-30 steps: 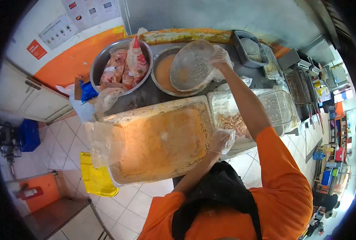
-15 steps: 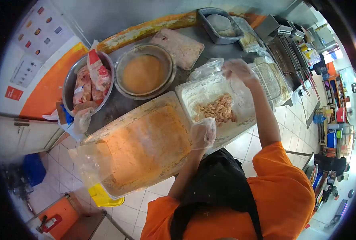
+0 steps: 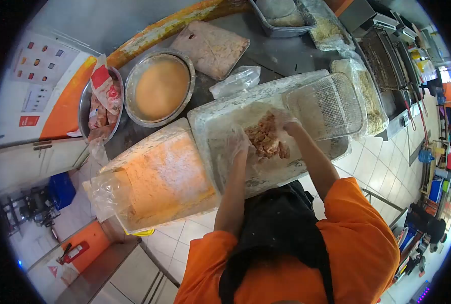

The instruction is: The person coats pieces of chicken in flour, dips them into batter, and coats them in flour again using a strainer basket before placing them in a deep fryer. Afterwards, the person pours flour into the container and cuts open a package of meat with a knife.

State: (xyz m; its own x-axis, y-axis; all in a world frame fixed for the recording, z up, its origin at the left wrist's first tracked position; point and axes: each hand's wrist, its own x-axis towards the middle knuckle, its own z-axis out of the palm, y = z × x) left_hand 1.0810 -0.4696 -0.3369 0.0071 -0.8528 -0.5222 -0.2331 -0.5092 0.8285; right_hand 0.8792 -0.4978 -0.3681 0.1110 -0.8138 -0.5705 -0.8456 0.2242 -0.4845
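Both of my hands wear clear plastic gloves and are inside a pale, flour-dusted tub. My left hand is at the left side of a pile of raw meat pieces; its fingers are blurred. At the pile's right side is my right hand, its fingers partly hidden and smeared. A wire mesh basket rests over the tub's right end. Left of this tub stands another tub with orange powder, a clear plastic bag hanging over its left end.
Behind the tubs are a bowl of orange liquid, a floured board and a crumpled bag. A steel bowl of bagged meat is at left, a grey bin at the back. Fryer equipment stands right.
The view has shifted right. My right hand has left the round bowl-like strainer over the liquid and come down into the floury tub. My left hand has moved from the tubs' shared edge to the meat.
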